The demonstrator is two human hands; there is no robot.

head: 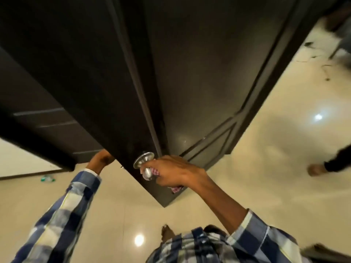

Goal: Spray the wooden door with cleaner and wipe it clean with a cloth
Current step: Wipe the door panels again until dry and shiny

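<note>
Right hand (176,172) is wrapped round the steel door knob (145,164), a checked cloth (175,189) bunched in the same grip; the dark wooden door (91,78) stands ajar above it; left hand (101,160) reaches behind the door's edge just left of the knob, fingers hidden, so I can't tell its grip. Best to twist the cloth right round the knob, steadying the door; no spray bottle visible.

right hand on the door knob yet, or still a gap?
Touching. The head view shows the right hand, a checked cloth bunched in it, with fingers curled round the metal knob on the dark door; no gap shows.
</note>
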